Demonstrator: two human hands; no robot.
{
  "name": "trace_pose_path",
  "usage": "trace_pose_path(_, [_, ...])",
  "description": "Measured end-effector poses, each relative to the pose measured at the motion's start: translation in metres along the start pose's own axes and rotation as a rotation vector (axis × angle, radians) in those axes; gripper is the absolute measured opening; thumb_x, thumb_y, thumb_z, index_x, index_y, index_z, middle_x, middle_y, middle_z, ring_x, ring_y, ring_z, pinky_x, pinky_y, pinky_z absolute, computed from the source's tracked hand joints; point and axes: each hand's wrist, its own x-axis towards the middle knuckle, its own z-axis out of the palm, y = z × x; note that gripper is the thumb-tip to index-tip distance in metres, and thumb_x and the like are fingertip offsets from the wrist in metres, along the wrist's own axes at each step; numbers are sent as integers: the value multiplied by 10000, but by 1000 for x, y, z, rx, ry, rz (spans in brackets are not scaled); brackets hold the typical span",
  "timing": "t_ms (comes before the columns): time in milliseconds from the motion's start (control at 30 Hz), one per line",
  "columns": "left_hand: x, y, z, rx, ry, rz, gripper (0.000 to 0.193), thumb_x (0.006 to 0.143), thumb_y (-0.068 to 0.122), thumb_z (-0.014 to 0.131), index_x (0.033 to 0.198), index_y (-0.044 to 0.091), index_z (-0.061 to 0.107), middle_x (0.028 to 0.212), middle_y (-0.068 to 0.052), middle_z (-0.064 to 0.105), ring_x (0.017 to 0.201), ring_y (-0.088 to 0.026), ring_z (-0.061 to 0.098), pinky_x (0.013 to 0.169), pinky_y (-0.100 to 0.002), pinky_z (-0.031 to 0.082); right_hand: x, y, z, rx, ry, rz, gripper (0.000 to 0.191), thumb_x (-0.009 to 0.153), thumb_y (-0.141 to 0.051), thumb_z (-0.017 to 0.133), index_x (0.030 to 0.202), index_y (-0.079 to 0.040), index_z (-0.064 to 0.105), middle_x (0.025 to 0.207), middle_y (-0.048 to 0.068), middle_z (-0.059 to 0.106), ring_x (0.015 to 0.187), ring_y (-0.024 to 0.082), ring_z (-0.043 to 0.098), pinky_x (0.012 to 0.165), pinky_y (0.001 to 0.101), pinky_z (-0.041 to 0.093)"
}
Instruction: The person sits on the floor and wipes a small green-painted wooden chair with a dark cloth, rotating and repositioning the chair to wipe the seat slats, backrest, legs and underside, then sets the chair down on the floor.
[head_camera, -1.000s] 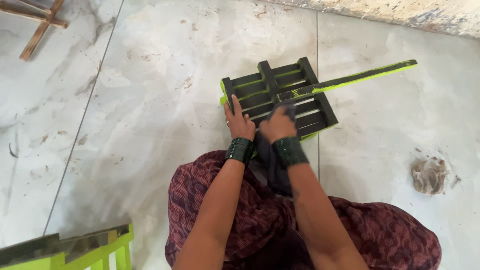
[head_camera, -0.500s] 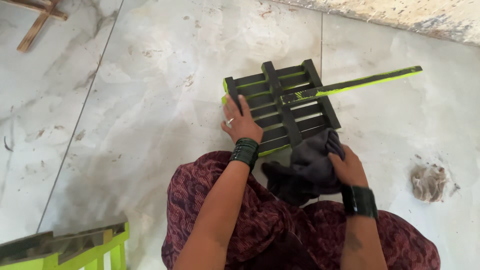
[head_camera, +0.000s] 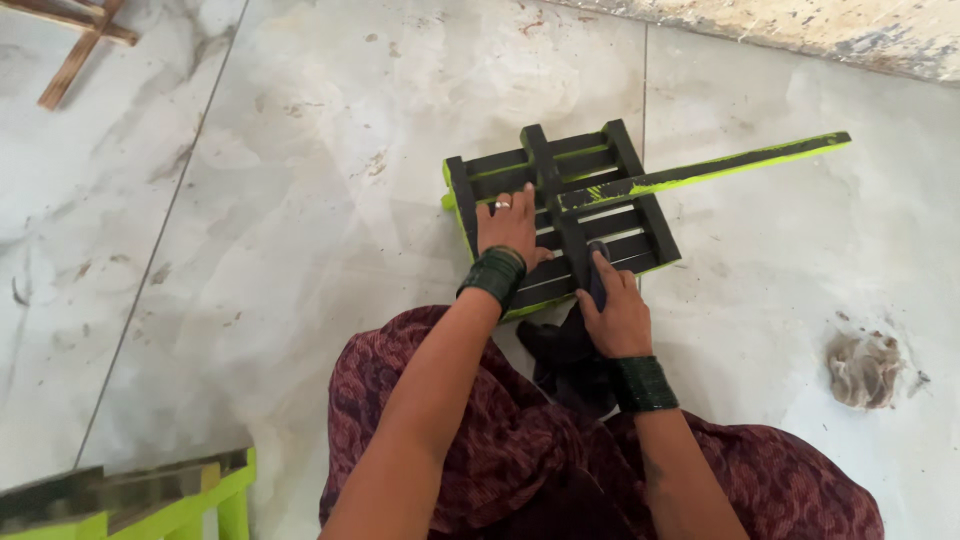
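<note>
Your R hand (head_camera: 618, 312), off to the side 0.5 s ago, is back on the black-and-green slatted wooden rack (head_camera: 560, 215) on the floor, fingers pinching the dark cloth (head_camera: 572, 352) vs. a slat, L hand (head_camera: 508, 222) spread flat bracing it — wiping resumes.

Left hand (head_camera: 512, 228) flat on black-and-green slatted wooden rack (head_camera: 560, 215) on marble floor (head_camera: 300, 220); right hand (head_camera: 615, 315) presses dark cloth (head_camera: 565, 350) against its near edge.
</note>
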Motion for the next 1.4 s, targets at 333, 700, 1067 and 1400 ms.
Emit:
trace_pose_path(333, [57, 3, -28, -120, -276, -188, 1705, 387, 540, 1053, 1650, 172, -32, 1552, -62, 342, 1402, -306, 442, 1020, -555, 500, -4, -10, -7, 3, -2, 5, 682, 850, -238, 761, 1478, -166, 506, 1132, 161, 598, 959, 409, 650, 765, 498, 553])
trace_pose_path(700, [25, -4, 24, 107, 7, 83, 1092, 729, 640, 837, 1568, 179, 310, 1488, -141, 387, 1374, -307, 441, 945, -520, 464, -1, -8, 0, 3, -24, 48, 664, 876, -261, 740, 1484, -166, 491, 1156, 152, 588, 970, 397, 656, 775, 497, 554])
trace_pose_path(1067, [-55, 3, 7, 48, -132, 435, 570, 922, 597, 615, 1449, 414, 500, 1637, -154, 223, 1498, -459, 204, 1167, -589, 241, 0, -5, 3, 2, -2, 97, 665, 889, -292, 727, 1510, -224, 501, 1200, 138, 597, 1039, 375, 649, 826, 486, 548])
trace_pose_path(1400, [1, -43, -2, -305, 583, -152, 879, 824, 271, 735, 1545, 84, 268, 1614, -296, 211, 1482, -441, 259, 1108, -561, 331, -7, -6, -1, 47, 85, 5, 659, 903, -259, 724, 1518, -196, 493, 1214, 142, 592, 1054, 379, 639, 830, 468, 547])
